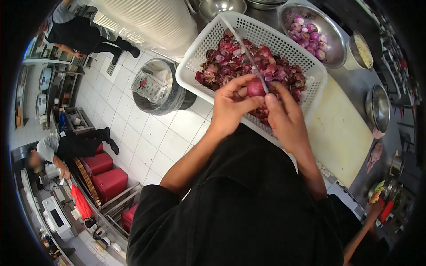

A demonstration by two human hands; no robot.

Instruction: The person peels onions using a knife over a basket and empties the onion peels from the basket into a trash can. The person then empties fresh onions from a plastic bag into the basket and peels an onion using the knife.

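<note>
My left hand (pixel 235 104) holds a red onion (pixel 255 88) between thumb and fingers above a white perforated basket (pixel 195 73). In my right hand (pixel 285 111) is a knife (pixel 243 46), its long blade pointing up and away over the basket, its near part against the onion's right side. Red and purple onion skins (pixel 226 57) fill much of the basket below. At the upper right, a steel colander (pixel 333 33) holds several peeled onions (pixel 310 40).
A pale cutting board (pixel 341 128) lies right of the basket. Steel bowls (pixel 378 108) stand beyond it. On the floor at left is a lined bin (pixel 155 104). Two people (pixel 73 33) are at left; another person's arm (pixel 361 230) reaches in at lower right.
</note>
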